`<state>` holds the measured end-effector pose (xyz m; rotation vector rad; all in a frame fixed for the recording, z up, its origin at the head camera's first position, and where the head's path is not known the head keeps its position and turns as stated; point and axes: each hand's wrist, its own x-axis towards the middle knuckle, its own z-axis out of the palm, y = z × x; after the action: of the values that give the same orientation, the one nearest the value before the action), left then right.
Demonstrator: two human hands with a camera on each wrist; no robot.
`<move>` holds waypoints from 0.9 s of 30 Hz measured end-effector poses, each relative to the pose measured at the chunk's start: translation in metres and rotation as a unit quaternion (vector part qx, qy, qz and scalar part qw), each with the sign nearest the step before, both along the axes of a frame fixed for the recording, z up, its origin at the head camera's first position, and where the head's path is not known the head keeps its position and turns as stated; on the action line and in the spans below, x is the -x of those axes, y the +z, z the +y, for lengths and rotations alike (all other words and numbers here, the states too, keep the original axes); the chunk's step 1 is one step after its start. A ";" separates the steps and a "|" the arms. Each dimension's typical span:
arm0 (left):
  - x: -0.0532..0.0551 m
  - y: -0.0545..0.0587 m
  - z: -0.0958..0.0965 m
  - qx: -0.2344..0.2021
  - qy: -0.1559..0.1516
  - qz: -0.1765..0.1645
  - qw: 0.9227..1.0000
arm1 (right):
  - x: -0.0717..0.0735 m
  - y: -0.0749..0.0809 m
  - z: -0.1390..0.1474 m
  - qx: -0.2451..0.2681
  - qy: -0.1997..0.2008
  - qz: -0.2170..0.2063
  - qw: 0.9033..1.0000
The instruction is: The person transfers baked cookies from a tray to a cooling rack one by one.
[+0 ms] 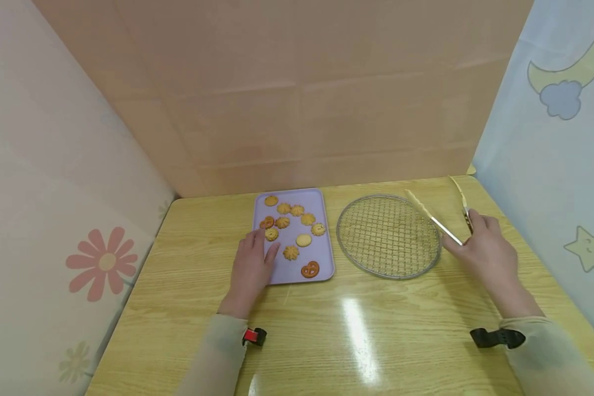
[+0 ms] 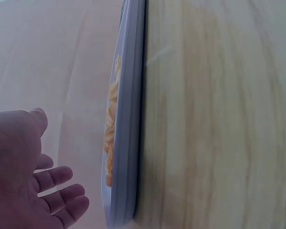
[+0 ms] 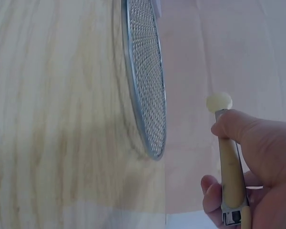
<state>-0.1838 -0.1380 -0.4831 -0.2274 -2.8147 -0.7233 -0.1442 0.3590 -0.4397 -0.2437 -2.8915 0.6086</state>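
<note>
My right hand (image 1: 490, 253) grips a pair of tongs (image 1: 446, 231) with pale, cream-coloured tips, its two arms spread apart and nothing between them. In the right wrist view the thumb lies along the tongs' beige-inlaid handle (image 3: 231, 171). The tongs are off the right edge of a round wire mesh rack (image 1: 390, 236). My left hand (image 1: 251, 261) is at the left edge of a lilac tray (image 1: 284, 272), fingers loosely bent and holding nothing. On the tray lie several flower-shaped and round cookies (image 1: 291, 253), with a pretzel (image 1: 310, 269) near the front and another pretzel (image 1: 267, 222) close to my left fingertips.
A light wooden table (image 1: 178, 302) carries the tray and rack side by side. A tan cloth-like backdrop (image 1: 297, 110) rises behind the table. Patterned walls stand on both sides, with a flower (image 1: 106, 263) on the left and a moon (image 1: 574, 71) on the right.
</note>
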 end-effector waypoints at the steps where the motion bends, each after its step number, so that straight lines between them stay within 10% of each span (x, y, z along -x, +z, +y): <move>1: 0.000 0.000 -0.003 -0.004 0.006 -0.005 1.000 | 0.001 0.001 -0.004 0.001 0.011 0.011 1.000; 9: 0.004 -0.004 -0.025 -0.039 0.040 -0.057 0.997 | 0.011 0.006 -0.031 0.008 0.095 0.057 0.994; 27: 0.008 -0.019 -0.046 -0.045 0.025 -0.057 0.997 | 0.030 0.006 -0.079 -0.056 0.216 0.074 0.972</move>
<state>-0.1918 -0.1839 -0.5023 -0.1025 -2.8732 -0.8754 -0.1747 0.2796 -0.4332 0.4390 -2.8273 0.4969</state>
